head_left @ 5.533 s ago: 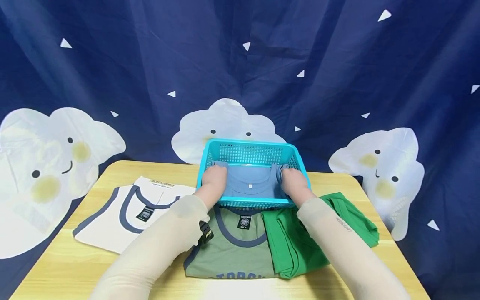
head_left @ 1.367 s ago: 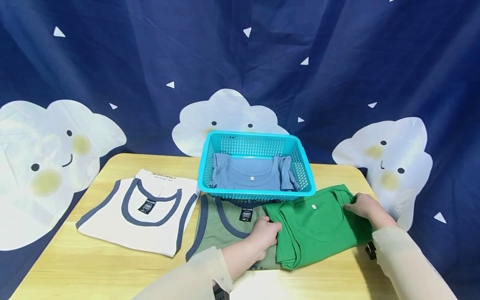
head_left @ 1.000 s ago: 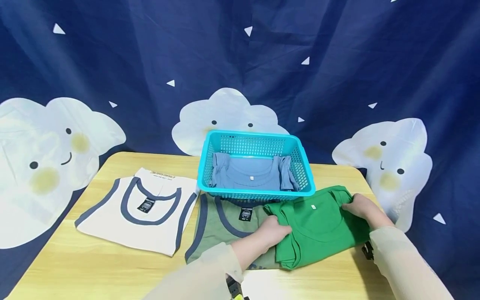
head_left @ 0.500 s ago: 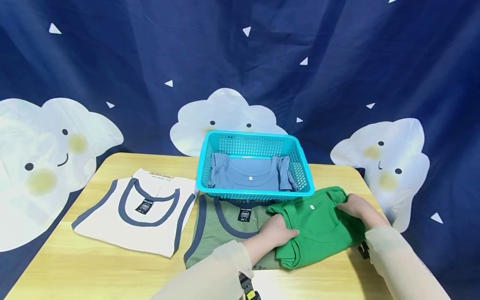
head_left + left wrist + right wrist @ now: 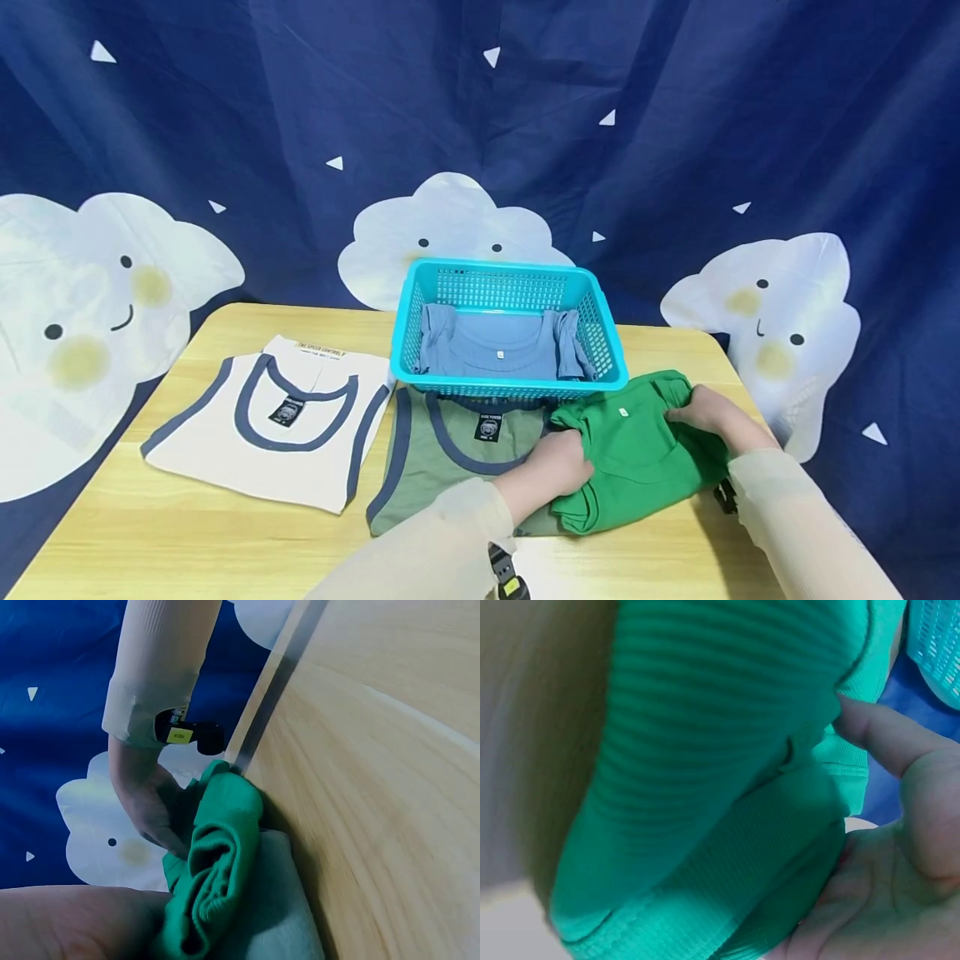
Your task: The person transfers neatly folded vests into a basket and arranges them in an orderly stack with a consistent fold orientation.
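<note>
A folded green shirt [image 5: 633, 450] with a small white label lies at the right, partly over a folded olive-green tank top [image 5: 457, 467] with dark trim. My left hand [image 5: 558, 467] grips the green shirt's left side, fingertips hidden in the cloth. At its right side, my right hand [image 5: 708, 412] holds the shirt with the thumb on top. In the right wrist view, the thumb of that hand [image 5: 937, 817] presses the green fabric [image 5: 727, 750], while the other fingers pass beneath. The left wrist view shows the shirt's rolled edge [image 5: 225, 847] between both hands.
Behind the shirts stands a turquoise plastic basket [image 5: 510, 387] with a folded blue shirt [image 5: 498, 342] inside. A folded white tank top [image 5: 300, 475] with dark trim lies on the wooden table [image 5: 187, 542] at the left. A dark blue cloud-patterned curtain [image 5: 600, 67] hangs behind.
Both hands have left the blue shirt in the basket and moved to the green shirt. Lately the left hand slid right, drawing the hands closer and bunching the green shirt narrower.
</note>
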A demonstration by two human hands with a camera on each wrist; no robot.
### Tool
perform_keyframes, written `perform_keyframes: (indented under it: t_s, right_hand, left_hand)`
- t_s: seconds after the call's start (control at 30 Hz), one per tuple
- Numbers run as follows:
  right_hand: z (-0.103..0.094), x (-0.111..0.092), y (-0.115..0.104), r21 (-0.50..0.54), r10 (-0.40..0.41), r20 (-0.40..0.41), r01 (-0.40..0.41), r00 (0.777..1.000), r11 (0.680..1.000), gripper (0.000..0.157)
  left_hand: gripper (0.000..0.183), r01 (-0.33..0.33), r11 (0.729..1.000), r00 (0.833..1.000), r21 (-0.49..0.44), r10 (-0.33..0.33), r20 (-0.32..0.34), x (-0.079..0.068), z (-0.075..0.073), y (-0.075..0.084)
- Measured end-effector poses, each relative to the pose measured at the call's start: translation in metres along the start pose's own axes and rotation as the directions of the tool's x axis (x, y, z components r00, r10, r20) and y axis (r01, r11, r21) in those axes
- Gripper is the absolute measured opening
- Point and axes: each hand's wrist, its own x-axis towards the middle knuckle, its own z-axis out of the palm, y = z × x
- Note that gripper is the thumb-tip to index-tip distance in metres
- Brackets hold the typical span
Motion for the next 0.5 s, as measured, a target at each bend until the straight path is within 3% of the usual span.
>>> perform_keyframes:
  t_s: [0.17,0.33,0.5]
  right_hand:
    - [0.002,0.001,-0.004,-0.010,-0.012,0.005,0.012,1.000,1.000,0.051]
    - [0.004,-0.001,-0.008,-0.014,-0.015,0.009,0.015,1.000,1.000,0.053]
    - [0.006,0.000,-0.011,-0.017,-0.020,0.013,0.021,1.000,1.000,0.050]
  left_hand:
    - [0.029,0.018,1.000,1.000,0.022,-0.019,0.018,-0.002,-0.002,0.004]
    - [0.022,0.024,1.000,1.000,0.011,-0.024,-0.005,-0.003,-0.001,0.006]
    - [0.029,0.042,0.999,0.999,0.024,-0.042,0.000,-0.003,-0.001,0.011]
